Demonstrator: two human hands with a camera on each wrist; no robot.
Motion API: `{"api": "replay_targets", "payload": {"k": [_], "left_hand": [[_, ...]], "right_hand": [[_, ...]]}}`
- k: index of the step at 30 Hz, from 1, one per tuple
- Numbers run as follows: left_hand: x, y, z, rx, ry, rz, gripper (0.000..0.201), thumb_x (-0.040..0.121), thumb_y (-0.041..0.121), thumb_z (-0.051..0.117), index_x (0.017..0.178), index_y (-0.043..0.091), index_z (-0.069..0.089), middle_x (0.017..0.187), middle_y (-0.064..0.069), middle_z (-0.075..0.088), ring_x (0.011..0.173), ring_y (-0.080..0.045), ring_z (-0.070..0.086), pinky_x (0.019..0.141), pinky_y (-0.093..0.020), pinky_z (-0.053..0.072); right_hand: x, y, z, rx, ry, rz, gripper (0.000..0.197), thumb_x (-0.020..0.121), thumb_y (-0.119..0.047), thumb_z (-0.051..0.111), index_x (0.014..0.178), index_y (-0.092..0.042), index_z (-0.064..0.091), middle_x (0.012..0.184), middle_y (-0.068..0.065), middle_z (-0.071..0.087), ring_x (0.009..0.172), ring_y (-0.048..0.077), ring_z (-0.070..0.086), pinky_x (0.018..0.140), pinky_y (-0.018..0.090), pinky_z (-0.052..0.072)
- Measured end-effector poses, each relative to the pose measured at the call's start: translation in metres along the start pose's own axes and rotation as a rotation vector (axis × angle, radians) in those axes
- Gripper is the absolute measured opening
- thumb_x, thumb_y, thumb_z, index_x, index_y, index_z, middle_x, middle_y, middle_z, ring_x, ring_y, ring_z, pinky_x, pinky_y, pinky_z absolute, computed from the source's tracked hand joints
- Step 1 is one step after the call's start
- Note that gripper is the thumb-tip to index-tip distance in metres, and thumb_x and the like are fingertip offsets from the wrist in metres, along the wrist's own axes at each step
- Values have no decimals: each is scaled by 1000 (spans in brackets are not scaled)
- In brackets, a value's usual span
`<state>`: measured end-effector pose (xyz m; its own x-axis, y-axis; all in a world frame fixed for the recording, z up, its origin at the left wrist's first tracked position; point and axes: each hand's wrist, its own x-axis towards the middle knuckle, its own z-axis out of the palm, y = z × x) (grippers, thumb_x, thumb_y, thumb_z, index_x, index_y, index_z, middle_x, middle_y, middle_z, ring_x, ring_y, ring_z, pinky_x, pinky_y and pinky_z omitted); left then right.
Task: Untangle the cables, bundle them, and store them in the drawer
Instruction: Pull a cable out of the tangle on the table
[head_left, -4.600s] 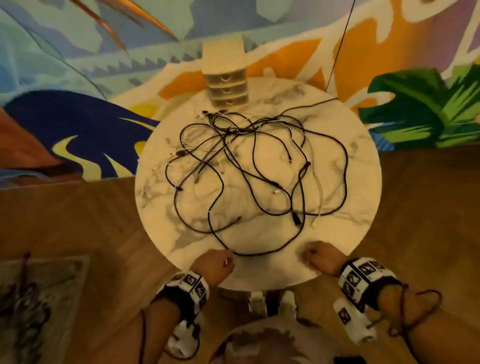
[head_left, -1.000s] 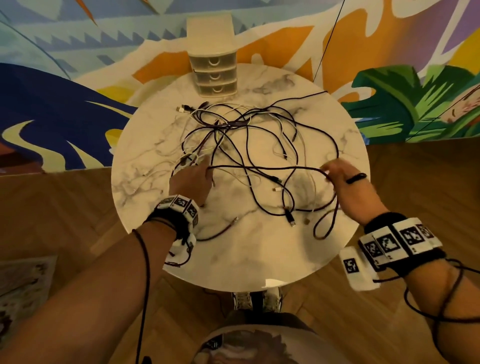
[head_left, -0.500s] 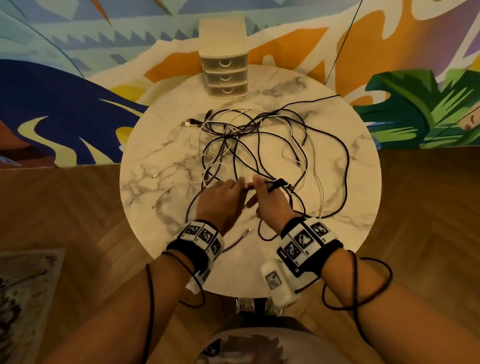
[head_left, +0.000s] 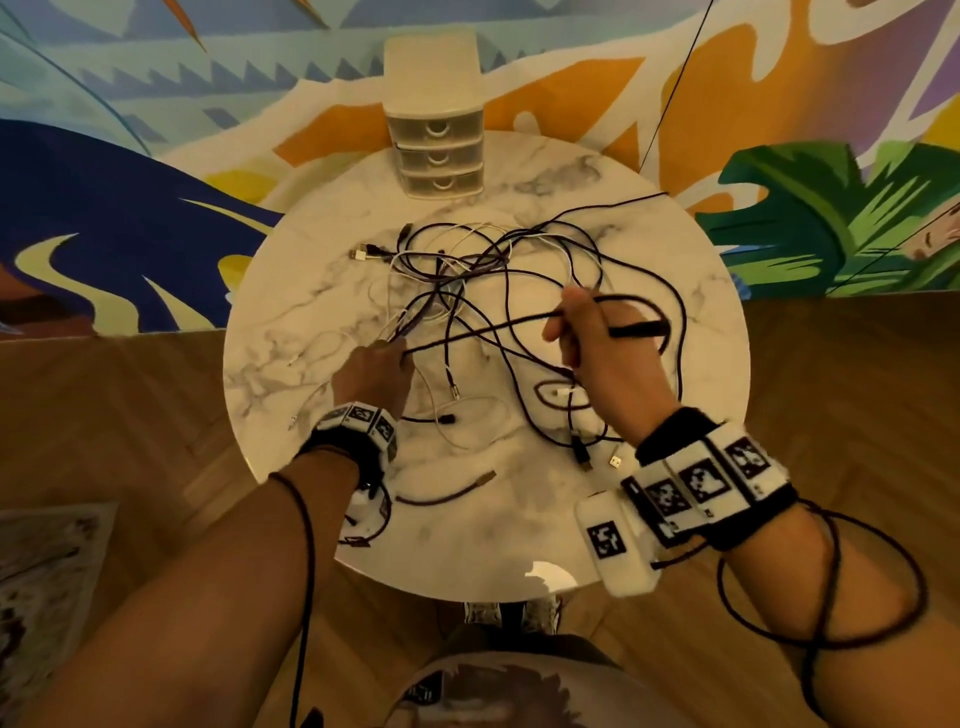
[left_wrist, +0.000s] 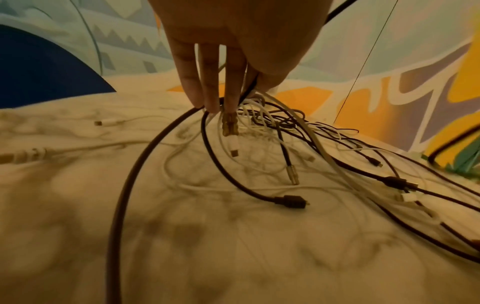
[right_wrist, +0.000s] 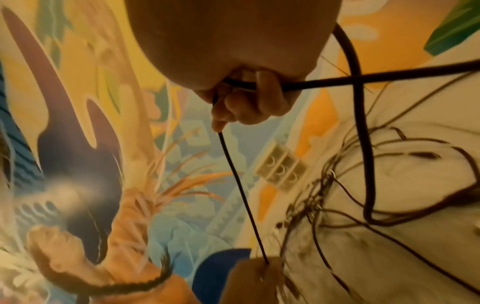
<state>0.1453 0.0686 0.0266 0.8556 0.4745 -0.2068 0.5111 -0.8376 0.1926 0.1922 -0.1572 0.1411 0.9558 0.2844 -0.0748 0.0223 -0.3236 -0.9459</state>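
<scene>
The round marble table (head_left: 291, 364) held the tangled cables (head_left: 483, 270), with the drawer unit (head_left: 434, 135) at its far edge. My right hand (head_left: 605, 353) was raised, fingers curled tight around a black cable (head_left: 478, 332) stretched across to my left hand (head_left: 371, 376). My left wrist view showed what the head view hid: my left hand's straight fingers (left_wrist: 205, 82) pinching several cables together with the thumb above the tabletop.
</scene>
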Motion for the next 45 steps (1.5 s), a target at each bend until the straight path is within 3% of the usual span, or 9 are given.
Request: {"api": "replay_targets", "payload": {"k": [14,19,22,27,29,34,36,39,45], "left_hand": [[20,5,-6,61,16,-33,30,96,31,45,112,14,64,114,-11,52,108,-33,48,78,-42,44],[16,0,-2,68,-77,-103,32,98,33,43,117,15,61,120,-10,49,112,-33,47,86,-44,46],[11,0,-6,86,-39,-71,32,98,33,44,116,13,60,118,-11,50,109,-34,48,79,-44,48],[-1,4,-1,183,112,188,27,92,28,50,107,11,64,115,-13,52,104,-35,48,69,-41,46],[-7,10,0,198,162,244,24,89,26,53,101,9,65,113,-14,53,103,-36,48,72,-43,46],[-17,17,5,206,183,280,20,89,24,55,99,9,65,113,-14,53,101,-35,48,74,-44,46],[-20,18,8,192,196,290,18,87,22,58,96,9,65,109,-14,54,97,-34,50,71,-43,47],[-22,20,11,153,224,320,16,82,20,61,92,8,65,102,-14,55,92,-35,52,65,-41,47],[-2,9,8,79,301,247,17,84,23,59,90,10,68,99,-11,59,87,-33,56,58,-35,45]], "right_hand": [[17,-51,-45,607,271,-87,56,102,-27,36,52,-21,59,44,-5,39,40,11,31,41,20,23],[16,-36,-40,834,379,37,49,103,-34,30,65,-15,54,46,-6,39,39,10,29,42,20,18],[4,-4,-22,677,258,87,50,104,-39,21,77,-17,57,50,-6,45,38,9,30,40,19,19],[-9,45,33,162,-263,342,36,104,-28,30,114,-10,58,69,-1,58,39,2,44,46,19,31],[-2,49,55,50,-368,403,38,102,-42,31,122,-18,52,73,4,66,45,8,45,49,23,34],[22,40,81,-23,-383,423,42,102,-40,29,110,-8,55,85,17,71,47,9,45,46,22,33],[24,38,86,142,-377,468,34,102,-29,31,106,-8,58,78,15,65,39,6,41,36,18,29],[24,31,94,408,-248,577,35,102,-26,33,79,-12,55,63,9,52,33,7,35,32,16,24],[12,9,79,457,-161,389,41,103,-26,32,69,-13,48,55,8,45,34,4,38,35,13,29]]}}
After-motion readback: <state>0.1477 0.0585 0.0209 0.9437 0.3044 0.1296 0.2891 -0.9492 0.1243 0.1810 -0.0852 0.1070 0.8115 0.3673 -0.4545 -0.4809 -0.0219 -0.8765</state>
